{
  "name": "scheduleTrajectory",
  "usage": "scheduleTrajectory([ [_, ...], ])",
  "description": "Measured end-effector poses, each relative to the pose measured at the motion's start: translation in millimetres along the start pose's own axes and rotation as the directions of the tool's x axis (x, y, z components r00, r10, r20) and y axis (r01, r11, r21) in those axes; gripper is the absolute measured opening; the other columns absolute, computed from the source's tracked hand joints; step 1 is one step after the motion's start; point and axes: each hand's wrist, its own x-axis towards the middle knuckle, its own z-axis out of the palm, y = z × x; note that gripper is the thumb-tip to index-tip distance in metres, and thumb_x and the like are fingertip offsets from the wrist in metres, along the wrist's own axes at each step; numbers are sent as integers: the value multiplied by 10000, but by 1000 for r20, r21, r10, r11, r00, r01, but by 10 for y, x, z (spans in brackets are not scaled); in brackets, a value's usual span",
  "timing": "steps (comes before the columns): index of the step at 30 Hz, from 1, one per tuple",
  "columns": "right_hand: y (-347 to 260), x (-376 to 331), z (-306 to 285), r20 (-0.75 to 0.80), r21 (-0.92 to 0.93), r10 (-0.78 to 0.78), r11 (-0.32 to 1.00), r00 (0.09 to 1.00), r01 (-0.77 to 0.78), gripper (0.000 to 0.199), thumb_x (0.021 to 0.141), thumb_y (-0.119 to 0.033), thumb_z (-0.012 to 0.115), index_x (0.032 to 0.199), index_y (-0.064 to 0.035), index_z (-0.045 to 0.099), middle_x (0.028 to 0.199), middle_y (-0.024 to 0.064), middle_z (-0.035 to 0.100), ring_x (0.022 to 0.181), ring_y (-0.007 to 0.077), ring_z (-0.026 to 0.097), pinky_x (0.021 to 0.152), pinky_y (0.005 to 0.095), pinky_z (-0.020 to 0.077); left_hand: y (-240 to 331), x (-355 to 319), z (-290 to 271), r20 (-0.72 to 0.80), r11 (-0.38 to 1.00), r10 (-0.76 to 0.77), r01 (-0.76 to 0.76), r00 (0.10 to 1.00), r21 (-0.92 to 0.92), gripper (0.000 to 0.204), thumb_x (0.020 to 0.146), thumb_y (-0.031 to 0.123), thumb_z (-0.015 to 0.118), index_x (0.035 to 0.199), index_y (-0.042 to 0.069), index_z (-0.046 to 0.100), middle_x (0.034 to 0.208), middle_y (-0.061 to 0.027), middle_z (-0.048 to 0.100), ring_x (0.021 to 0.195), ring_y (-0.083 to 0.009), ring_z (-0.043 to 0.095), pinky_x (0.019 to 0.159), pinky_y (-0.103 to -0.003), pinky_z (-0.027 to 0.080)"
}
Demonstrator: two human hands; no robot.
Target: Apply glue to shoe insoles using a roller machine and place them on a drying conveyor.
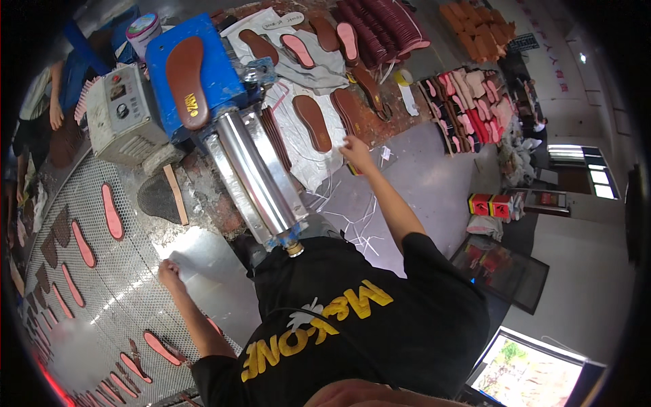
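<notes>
My right hand [357, 154] reaches to the near end of a stack of brown insoles [347, 108], its fingers bent together. Whether they pinch an insole is too small to tell. Just left of that hand, a single brown insole [312, 123] lies on white cloth. My left hand [170, 273] hangs curled near the edge of the metal mesh conveyor [135, 271], with nothing visible in it. Between my hands stands a machine with a shiny steel roller [254, 173]. On its blue top [163, 64] rests a large brown insole [186, 81] with yellow lettering.
Pink-faced insoles [112, 211] lie spread along the conveyor at left. A grey control box [122, 115] adjoins the machine. Behind are maroon insole stacks [386, 34], and at right a rack of pink and red pieces [468, 108]. White strips [363, 220] litter the surface below my right hand.
</notes>
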Motion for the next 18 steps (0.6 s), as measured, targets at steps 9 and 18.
scheduleTrajectory([
  [9, -49, 631, 716, -113, -42, 92, 994, 989, -97, 638, 633, -398, 693, 992, 92, 498, 965, 288, 535, 891, 419, 543, 792, 437, 455, -695, -1649, 731, 8, 981, -54, 51, 999, 186, 123, 871, 136, 521, 761, 81, 514, 577, 7, 458, 465, -78, 419, 418, -209, 352],
  [18, -154, 370, 26, -380, -51, -223, 974, 898, 221, 563, 649, -201, 627, 1161, -9, 496, 1007, 189, 505, 949, 363, 486, 827, 431, 403, 319, -1958, 1405, 281, 881, 233, -324, 931, 344, 200, 823, 63, 575, 1000, -27, 554, 899, -94, 620, 724, -134, 577, 667, -249, 488],
])
